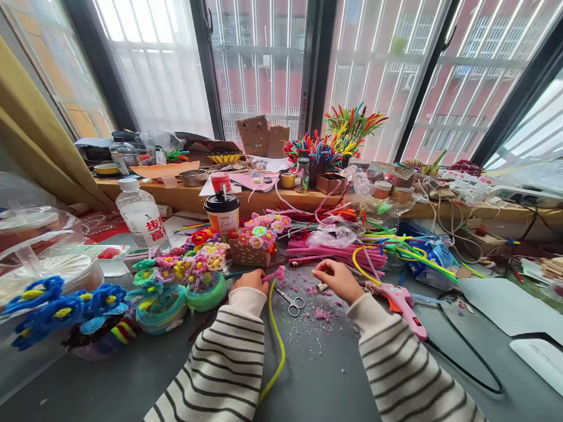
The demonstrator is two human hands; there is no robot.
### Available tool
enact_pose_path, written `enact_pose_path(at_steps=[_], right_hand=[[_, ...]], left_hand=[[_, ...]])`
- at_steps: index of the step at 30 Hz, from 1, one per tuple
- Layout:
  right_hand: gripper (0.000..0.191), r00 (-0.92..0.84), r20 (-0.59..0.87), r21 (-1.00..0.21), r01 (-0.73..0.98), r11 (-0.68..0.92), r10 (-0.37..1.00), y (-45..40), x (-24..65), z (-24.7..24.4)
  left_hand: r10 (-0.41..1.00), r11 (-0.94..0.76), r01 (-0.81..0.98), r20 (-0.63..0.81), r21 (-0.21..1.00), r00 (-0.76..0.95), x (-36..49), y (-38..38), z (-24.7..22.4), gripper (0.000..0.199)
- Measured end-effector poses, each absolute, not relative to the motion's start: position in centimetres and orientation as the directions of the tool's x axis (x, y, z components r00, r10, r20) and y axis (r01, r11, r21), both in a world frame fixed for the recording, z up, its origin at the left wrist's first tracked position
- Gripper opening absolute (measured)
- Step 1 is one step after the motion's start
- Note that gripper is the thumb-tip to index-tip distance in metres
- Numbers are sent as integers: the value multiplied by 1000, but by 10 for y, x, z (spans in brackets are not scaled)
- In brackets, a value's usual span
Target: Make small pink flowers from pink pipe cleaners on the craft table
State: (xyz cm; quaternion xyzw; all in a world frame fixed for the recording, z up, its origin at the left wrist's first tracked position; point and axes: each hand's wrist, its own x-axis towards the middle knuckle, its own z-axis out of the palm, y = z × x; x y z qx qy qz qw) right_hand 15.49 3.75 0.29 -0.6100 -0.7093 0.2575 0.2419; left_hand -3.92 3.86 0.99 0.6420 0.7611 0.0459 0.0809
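My left hand is closed on a short pink pipe cleaner piece that pokes out past the fingertips. Beside it, a long yellow-green pipe cleaner runs down the table toward me; whether its upper end touches the pink piece I cannot tell. Thumb and forefinger of my right hand are pinched together, with anything between them too small to make out. Small scissors lie between the hands, near pink fuzz clippings. To the right of my right hand rests a pink glue gun with a black cord.
Pots of pipe cleaner flowers and blue flowers stand at left, near a water bottle and a lidded cup. Behind the hands lies a pink pipe cleaner bundle. A cluttered wooden ledge runs under the windows.
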Motion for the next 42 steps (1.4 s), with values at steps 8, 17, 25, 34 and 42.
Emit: enact_pose_path(at_steps=[8,17,25,34,42], right_hand=[[26,-186,-23,-952,-297,-78,982,-14,142,-28],[20,-134,67,-990,-135,49,989,-19,139,-24],[23,-124,88,-995,-61,81,988,-17,137,-30],[23,-77,245,-946,197,256,966,-19,137,-29],[26,-66,395,-712,609,350,916,-25,134,-29]], left_hand=[[955,-195,530,36,825,296,-23,30,6,33],[848,119,10,-107,993,518,-3,15,0,25],[906,117,3,-108,993,410,-3,21,-13,29],[928,-103,252,2,962,371,-6,23,-17,27],[872,-260,400,36,879,488,-5,21,-19,28]])
